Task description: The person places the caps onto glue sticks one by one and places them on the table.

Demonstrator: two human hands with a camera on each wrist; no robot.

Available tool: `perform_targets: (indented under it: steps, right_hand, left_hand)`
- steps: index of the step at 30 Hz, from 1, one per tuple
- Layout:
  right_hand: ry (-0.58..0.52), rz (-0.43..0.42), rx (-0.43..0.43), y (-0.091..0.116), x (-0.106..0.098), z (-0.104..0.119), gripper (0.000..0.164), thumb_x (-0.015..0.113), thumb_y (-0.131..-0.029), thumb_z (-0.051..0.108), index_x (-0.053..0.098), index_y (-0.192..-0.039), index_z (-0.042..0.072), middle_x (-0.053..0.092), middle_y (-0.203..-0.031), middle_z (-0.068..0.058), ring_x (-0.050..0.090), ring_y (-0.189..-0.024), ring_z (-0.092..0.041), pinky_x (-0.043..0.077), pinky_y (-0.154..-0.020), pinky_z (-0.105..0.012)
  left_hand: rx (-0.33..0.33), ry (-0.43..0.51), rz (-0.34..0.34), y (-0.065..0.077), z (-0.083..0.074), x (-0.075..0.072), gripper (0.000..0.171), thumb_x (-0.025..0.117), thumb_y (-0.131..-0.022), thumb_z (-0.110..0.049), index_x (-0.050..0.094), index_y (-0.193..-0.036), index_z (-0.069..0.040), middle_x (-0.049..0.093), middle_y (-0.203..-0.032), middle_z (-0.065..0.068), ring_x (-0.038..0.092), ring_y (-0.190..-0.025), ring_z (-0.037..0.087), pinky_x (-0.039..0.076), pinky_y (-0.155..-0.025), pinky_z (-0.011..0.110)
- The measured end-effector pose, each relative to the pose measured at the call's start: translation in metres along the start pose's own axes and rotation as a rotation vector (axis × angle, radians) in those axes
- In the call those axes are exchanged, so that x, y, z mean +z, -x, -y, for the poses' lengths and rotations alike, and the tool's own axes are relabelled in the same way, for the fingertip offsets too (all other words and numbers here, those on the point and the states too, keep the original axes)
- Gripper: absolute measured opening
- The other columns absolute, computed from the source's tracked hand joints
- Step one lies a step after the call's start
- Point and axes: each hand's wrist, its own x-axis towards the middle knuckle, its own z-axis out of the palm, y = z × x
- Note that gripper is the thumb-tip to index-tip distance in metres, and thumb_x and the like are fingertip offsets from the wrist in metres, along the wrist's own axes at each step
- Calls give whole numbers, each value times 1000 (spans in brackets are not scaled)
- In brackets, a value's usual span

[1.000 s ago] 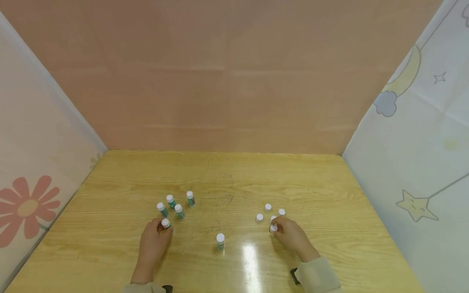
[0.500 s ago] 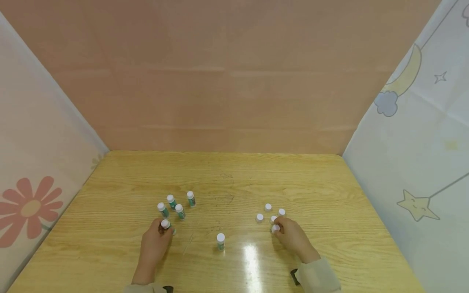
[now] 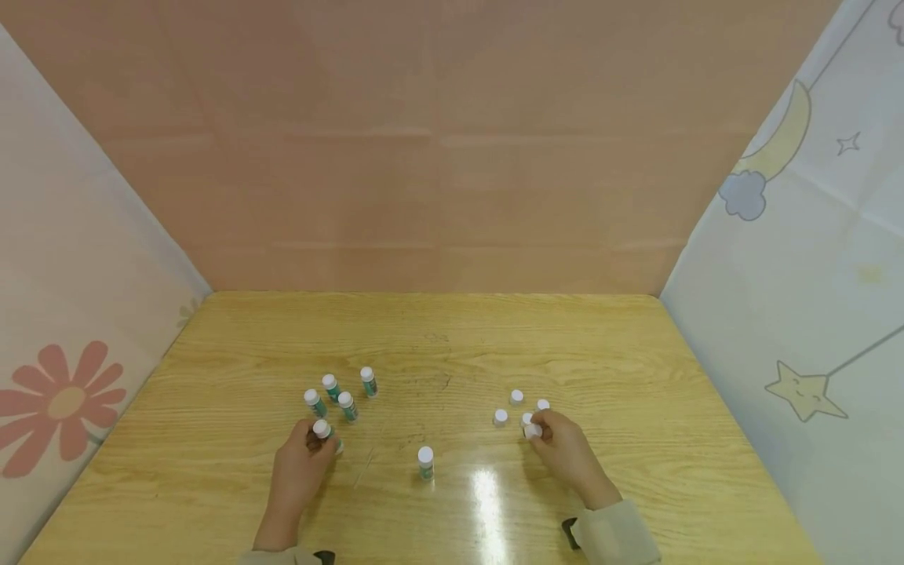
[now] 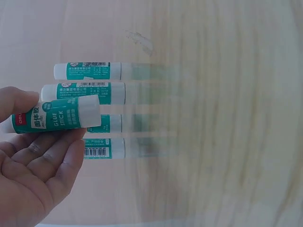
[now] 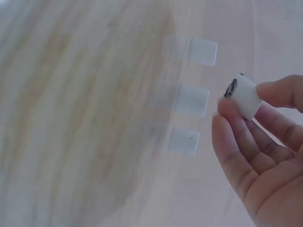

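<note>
My left hand (image 3: 300,463) pinches a green glue stick (image 4: 54,114) with a white cap between thumb and fingers. In the left wrist view it is tilted, raised off the table, in front of several other glue sticks (image 4: 90,92). My right hand (image 3: 568,455) holds a small white cap (image 5: 247,97) between thumb and fingertips. Dark marks show at that cap's rim. Beside it are several more white caps (image 5: 192,99), standing apart on the table. In the head view the right fingers partly hide the nearest one.
A lone glue stick (image 3: 426,464) stands upright near the middle front of the wooden table (image 3: 438,329). A pinkish-brown backdrop (image 3: 438,157) rises behind, with patterned cloth (image 3: 812,282) at the right and flowered cloth (image 3: 71,259) at the left.
The glue stick in my left hand has shifted slightly right and become more tilted. My right hand has raised its cap a little, moving it slightly away from me and to the right.
</note>
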Motion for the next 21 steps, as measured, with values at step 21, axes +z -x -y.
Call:
perform_targets:
  steps: [21]
  right_hand:
    - [-64,-38,5,2,-5,13,18,60,-77,-2,57,-94,0,56,-85,-4,54,-75,-15,48,-62,-25]
  left_hand:
    - [177,37,-67,1,2,6,25,61,-79,-3,54,-102,0,57,-98,13,55,-90,29,49,-73,32]
